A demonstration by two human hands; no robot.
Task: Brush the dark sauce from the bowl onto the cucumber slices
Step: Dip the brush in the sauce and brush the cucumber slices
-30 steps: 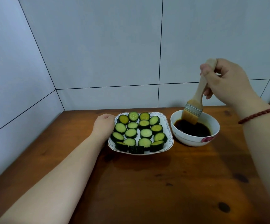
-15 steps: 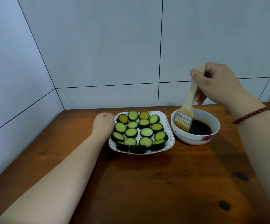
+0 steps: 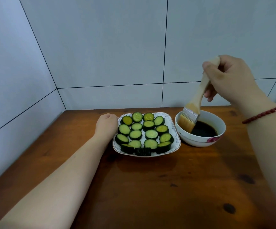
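Several cucumber slices (image 3: 135,134) lie in rows on a white plate (image 3: 175,129) with a patterned rim. Just right of it stands a white bowl (image 3: 200,141) with a pink flower mark, holding dark sauce (image 3: 205,130). My right hand (image 3: 229,78) grips the wooden handle of a flat brush (image 3: 187,122); its bristles rest against the bowl's left inner wall, tips touching the sauce's edge. My left hand (image 3: 106,126) is curled against the plate's left rim; whether it grips the rim is unclear.
Everything sits on a brown wooden table (image 3: 150,187) pushed into a corner of white tiled walls (image 3: 101,47). A red bead bracelet (image 3: 262,114) is on my right wrist.
The brush slid from the middle of the sauce to the bowl's left wall, and my right hand shifted left. The left hand and plate stayed still.
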